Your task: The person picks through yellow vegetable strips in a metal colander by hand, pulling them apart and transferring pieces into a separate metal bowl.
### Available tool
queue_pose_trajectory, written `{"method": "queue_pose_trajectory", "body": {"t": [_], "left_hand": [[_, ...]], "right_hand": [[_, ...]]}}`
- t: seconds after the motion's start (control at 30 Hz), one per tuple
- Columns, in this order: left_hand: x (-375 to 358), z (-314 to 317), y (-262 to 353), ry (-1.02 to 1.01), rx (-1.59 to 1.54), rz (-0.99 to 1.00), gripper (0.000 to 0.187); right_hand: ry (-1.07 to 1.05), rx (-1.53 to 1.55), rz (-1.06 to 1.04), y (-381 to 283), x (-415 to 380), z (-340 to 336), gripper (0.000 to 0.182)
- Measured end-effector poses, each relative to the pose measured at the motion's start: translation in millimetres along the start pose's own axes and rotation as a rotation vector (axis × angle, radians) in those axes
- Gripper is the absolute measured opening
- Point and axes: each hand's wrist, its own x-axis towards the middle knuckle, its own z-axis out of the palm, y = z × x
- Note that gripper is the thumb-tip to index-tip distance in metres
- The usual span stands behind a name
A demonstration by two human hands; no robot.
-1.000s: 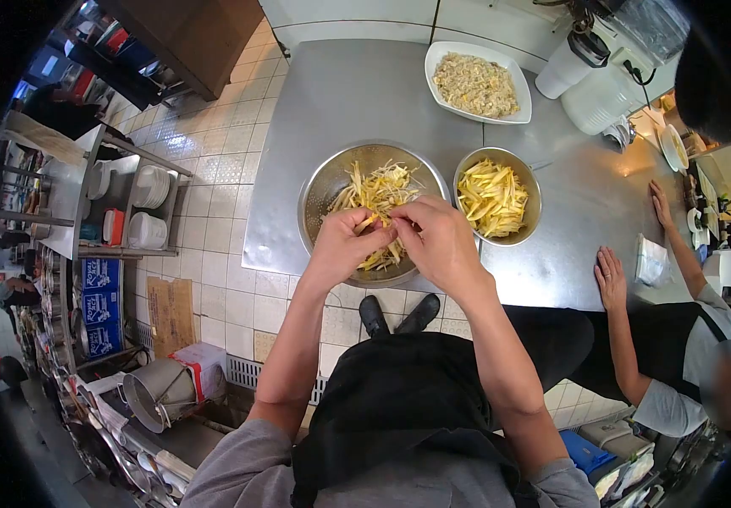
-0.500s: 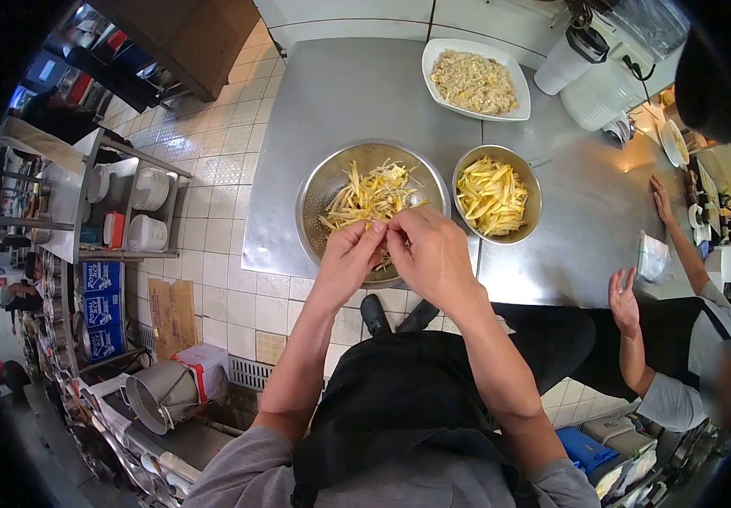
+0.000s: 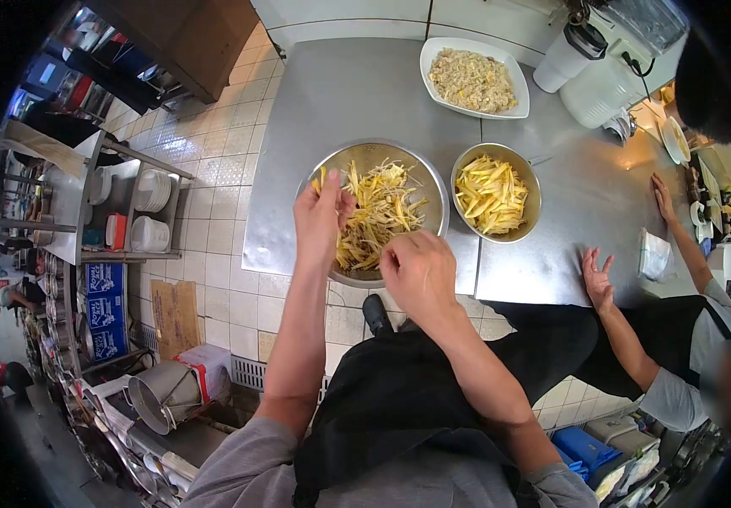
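A steel colander (image 3: 433,203) with perforated walls holds a loose heap of slender yellow buds (image 3: 382,203) mixed with pale thin stems. Over its left side my left hand (image 3: 321,212) is pinched on a yellow bud, the tip showing between the fingers. My right hand (image 3: 423,269) hangs over the colander's lower right rim with fingers curled in; whatever it may hold is hidden. Just right of the colander, a steel bowl (image 3: 537,207) is full of cleaner-looking yellow buds (image 3: 491,193).
On the steel table (image 3: 340,93) stand a white dish (image 3: 522,97) of chopped pale food and a white tumbler (image 3: 560,63). A co-worker's hand (image 3: 598,278) is raised by the table's right edge; the other rests on the top. Left, a shelf (image 3: 120,254) holds plates.
My hands, together over the colander before, have parted. The left moved left and up with a yellow bud; the right moved slightly right and down. The co-worker's raised hand shifted left.
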Motion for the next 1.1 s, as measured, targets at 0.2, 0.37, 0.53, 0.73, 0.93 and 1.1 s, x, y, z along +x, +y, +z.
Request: {"method": "queue_pose_trajectory", "body": {"t": [0.2, 0.37, 0.53, 0.73, 0.93, 1.1], "left_hand": [[38.0, 4.8, -1.4, -0.029, 0.12, 0.074, 0.037], [34.4, 13.5, 0.5, 0.075, 1.028, 0.242, 0.037], [35.1, 17.5, -2.0, 0.006, 1.194, 0.147, 0.033], [24.4, 11.4, 11.2, 0.038, 0.943, 0.305, 0.032], [-13.0, 3.9, 21.0, -0.19, 0.727, 0.291, 0.028], [-31.2, 0.2, 14.5, -0.32, 0.591, 0.222, 0.016]], "right_hand": [[-0.081, -0.16, -0.026, 15.6, -0.6, 2.3, 0.006], [-0.064, -0.162, -0.023, 11.3, 0.5, -4.3, 0.005], [-0.022, -0.101, 0.017, 10.8, 3.7, -8.5, 0.014], [0.1, -0.011, 0.004, 14.7, 20.7, -9.8, 0.007], [0.224, 0.115, -0.062, 11.8, 51.3, -22.9, 0.019], [0.128, 0.09, -0.146, 16.6, 49.9, -20.5, 0.022]]}}
